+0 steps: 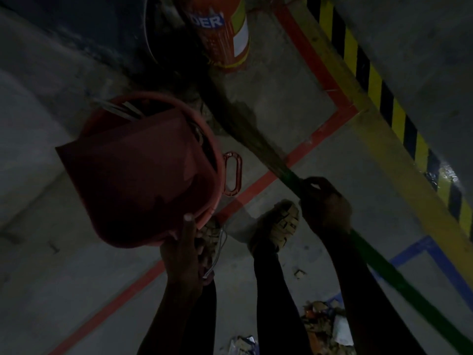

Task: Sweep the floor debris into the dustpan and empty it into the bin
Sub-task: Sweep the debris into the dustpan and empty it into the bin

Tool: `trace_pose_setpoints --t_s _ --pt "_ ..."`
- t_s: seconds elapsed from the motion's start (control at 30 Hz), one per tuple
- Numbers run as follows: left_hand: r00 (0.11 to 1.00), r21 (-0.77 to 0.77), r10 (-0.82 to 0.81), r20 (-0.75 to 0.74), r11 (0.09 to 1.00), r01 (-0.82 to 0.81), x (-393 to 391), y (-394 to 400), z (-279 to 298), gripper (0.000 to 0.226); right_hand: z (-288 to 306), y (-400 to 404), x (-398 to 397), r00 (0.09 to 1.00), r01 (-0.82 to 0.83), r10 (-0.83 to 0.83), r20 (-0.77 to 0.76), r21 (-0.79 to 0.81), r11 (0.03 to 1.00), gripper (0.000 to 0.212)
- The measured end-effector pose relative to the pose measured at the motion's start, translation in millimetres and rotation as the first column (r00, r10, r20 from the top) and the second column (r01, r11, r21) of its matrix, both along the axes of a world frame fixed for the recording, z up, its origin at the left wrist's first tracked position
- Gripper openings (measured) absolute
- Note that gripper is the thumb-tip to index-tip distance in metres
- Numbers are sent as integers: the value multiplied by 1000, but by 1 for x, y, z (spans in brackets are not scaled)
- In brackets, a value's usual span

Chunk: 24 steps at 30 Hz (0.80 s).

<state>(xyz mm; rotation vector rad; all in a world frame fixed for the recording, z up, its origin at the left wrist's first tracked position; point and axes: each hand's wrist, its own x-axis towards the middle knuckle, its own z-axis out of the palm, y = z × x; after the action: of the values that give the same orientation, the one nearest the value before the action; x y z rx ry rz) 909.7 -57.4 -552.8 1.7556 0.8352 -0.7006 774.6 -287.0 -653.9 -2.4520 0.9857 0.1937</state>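
Red plastic fills the left middle of the frame: the dustpan (138,180), tipped up over the red bin (217,149), whose rim and side handle show just behind it. My left hand (184,252) grips the dustpan's lower edge from below, thumb pressed up against the plastic, so the pan's mouth faces up and away toward the bin's opening. My right hand (325,203) is curled round the green handle of the broom (281,170). Its long axis runs from the lower right corner up toward the centre, where the bristles splay out on the concrete floor (76,265) just right of the bin.

What matters most, I judge, is that the debris pile (325,326) lies at the bottom of the frame, right of centre. It sits behind both hands, near my legs, and well apart from the bin. It is on the right-hand side, closer to the broom hand than to the dustpan hand. So the broom head must swing back down along its own axis, and the pan must come down beside the pile. Whether the pan has anything left in it I cannot tell; it is too dark.
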Motion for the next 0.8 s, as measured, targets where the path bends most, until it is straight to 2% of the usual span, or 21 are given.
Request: trace_pose_setpoints --t_s 0.13,0.23,0.4,0.53,0.63,0.8 --pt "1000 3 21 -3 1000 -21 1 9 -2 54 6 -31 41 987 -158 155 48 66 985 47" --pt "1000 5 -10 -7 1000 10 1 9 -2 57 13 -59 73 974 -200 185 133 112 973 52" --pt "999 28 30 -13 999 -29 -2 7 -3 57 24 -98 128 908 -379 339 247 140 915 48" --pt "999 39 14 -44 999 -13 -5 7 -2 59 21 -117 167 909 -410 373 188 229 883 53" --pt "999 39 26 -30 999 -25 -5 3 -2 55 19 -110 204 910 -410 410 54 249 877 52" --pt "999 46 39 -18 998 -38 1 7 -4 52 5 -81 256 793 -537 565 -228 177 825 42"
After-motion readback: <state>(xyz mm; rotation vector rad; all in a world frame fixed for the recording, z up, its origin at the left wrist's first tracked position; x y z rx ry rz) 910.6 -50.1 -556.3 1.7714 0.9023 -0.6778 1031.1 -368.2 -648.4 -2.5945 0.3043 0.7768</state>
